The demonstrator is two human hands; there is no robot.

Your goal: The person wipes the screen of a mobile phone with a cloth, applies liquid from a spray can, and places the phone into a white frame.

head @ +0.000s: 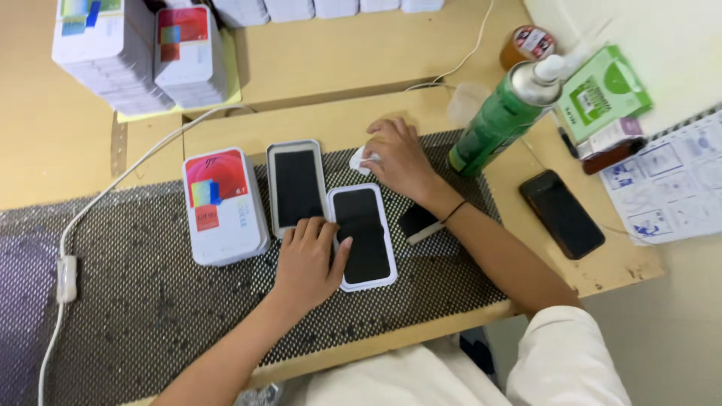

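My left hand (308, 259) rests flat on the dark mesh mat (143, 301), its thumb pressing the left edge of a black phone screen in a white tray (365, 237). My right hand (398, 158) is farther back, fingers closed on a small white wipe (358, 160) that touches the mat. A second screen in a grey tray (295, 186) lies just left of the white one. A white box with a red label (222, 204) sits beside that.
A green spray can (500, 120) leans right of my right hand. A black phone (562, 213) and printed sheets (673, 180) lie at the right. Stacks of white boxes (143, 53) stand at the back left. A white cable (71, 248) crosses the mat's left side.
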